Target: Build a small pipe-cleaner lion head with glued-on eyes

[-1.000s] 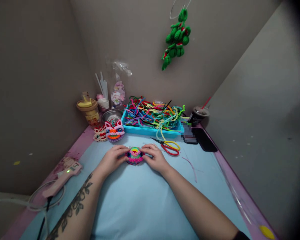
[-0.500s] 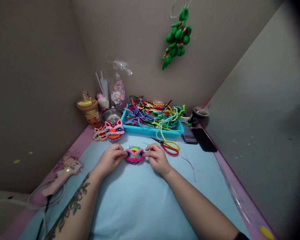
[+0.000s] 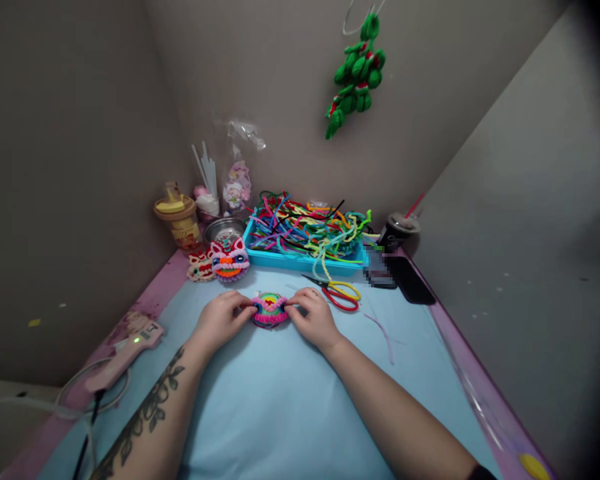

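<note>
A small fuzzy pipe-cleaner lion head (image 3: 270, 316), pink with green, yellow and red arcs, lies on the light blue mat between my hands. My left hand (image 3: 223, 320) pinches its left edge between thumb and fingers. On the opposite edge, the thumb and forefinger of my right hand (image 3: 315, 319) are closed in the same way. Just beyond my left hand sits a red-and-lilac pipe-cleaner lion head (image 3: 230, 261), with a cream and red one (image 3: 201, 268) beside it. Scissors (image 3: 341, 293) with yellow and red handles lie beyond my right hand.
A blue tray (image 3: 305, 261) heaped with coloured pipe cleaners stands at the back. A pink glue gun (image 3: 125, 357) with a green light lies left. Phones (image 3: 411, 280) and a drink cup (image 3: 396, 230) are at right; a metal bowl (image 3: 224, 230) sits back left.
My right hand's fingers have shifted slightly left onto the lion head's edge, and its thumb has come up. My left thumb has moved too. The lion head stays in place.
</note>
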Tool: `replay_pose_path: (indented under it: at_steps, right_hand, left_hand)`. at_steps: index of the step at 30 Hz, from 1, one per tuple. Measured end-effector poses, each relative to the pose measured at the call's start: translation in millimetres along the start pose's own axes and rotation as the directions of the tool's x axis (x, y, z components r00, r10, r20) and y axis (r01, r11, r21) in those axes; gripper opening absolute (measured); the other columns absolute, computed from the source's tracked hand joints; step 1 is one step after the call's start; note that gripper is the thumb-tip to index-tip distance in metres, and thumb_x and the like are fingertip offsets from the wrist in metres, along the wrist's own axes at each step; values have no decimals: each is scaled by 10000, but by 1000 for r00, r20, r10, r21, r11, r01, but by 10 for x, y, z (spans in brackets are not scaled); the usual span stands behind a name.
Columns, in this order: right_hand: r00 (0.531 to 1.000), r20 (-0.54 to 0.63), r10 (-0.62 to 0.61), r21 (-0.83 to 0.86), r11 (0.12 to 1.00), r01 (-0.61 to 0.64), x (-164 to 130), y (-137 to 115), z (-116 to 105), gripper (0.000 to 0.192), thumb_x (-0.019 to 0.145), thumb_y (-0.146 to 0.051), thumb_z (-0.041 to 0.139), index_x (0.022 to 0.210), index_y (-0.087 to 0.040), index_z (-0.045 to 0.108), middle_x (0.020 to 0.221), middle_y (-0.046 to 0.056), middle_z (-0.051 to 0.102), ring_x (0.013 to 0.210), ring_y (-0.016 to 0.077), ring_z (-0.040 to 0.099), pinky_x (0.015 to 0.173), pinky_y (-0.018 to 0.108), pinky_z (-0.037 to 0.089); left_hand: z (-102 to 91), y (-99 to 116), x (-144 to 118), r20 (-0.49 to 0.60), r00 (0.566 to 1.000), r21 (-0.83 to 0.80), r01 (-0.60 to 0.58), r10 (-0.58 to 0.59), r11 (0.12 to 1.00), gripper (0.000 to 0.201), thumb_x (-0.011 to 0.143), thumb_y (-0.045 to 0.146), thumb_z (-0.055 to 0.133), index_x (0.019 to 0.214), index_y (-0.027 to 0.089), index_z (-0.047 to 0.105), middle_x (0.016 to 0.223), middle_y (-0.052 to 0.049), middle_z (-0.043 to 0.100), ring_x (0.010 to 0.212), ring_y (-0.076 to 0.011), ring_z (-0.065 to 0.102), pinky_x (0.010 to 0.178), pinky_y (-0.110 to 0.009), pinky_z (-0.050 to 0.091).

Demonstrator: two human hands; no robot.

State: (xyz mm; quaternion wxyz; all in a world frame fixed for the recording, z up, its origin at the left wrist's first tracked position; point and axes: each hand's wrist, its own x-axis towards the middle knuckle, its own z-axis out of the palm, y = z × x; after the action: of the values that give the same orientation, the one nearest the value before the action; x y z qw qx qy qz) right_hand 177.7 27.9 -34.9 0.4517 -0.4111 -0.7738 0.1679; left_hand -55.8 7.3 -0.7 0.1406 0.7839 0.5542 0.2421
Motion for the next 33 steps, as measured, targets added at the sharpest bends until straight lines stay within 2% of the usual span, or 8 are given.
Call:
replay_pose_path:
  at_steps: [4, 16, 21, 27, 33]
  right_hand:
    - [999, 15, 35, -55, 998, -34, -10, 12, 45, 71, 766, -245, 662, 808, -207, 705, 805, 51, 617, 820, 205, 555, 764, 338, 463]
    - [998, 26, 58, -59, 997, -56, 0, -41, 100, 52, 775, -217, 653, 789, -217, 704, 780, 41, 627, 811, 204, 558, 771, 334, 465]
    - [998, 18, 67, -37, 997, -67, -4, -28, 100, 58, 772, -221, 650, 787, -215, 706, 779, 42, 629, 811, 204, 565, 769, 333, 468]
    - [995, -34, 94, 45, 995, -92, -2, -10, 20, 158, 821, -180, 541, 768, -198, 689, 786, 55, 619, 813, 197, 583, 763, 322, 473]
    - [992, -53, 111, 78, 991, -107, -5, -6, 2, 163, 806, -166, 532, 731, -190, 675, 760, 53, 614, 769, 189, 590, 719, 311, 477]
  left_hand:
    - [-8, 55, 5, 4, 999, 24, 41, -42, 999, 293, 840, 442, 529, 911, 228, 717, 821, -38, 674, 734, -168, 603, 647, -253, 419]
    - [56, 143, 15, 48, 992, 58, 110, -113, 992, 303, 829, 424, 528, 915, 212, 726, 812, -49, 686, 729, -179, 610, 643, -259, 406]
    - [70, 98, 26, 40, 989, -23, 144, -143, 989, 304, 811, 437, 542, 909, 211, 720, 817, -46, 696, 701, -177, 604, 624, -259, 410]
    - [27, -23, 42, -31, 985, -132, 167, -173, 977, 308, 827, 414, 511, 809, 179, 709, 762, -45, 702, 695, -180, 603, 635, -266, 422]
    - [23, -14, 22, -68, 988, -102, 131, -138, 986, 286, 840, 373, 480, 798, 181, 689, 762, -49, 689, 699, -176, 589, 649, -277, 423]
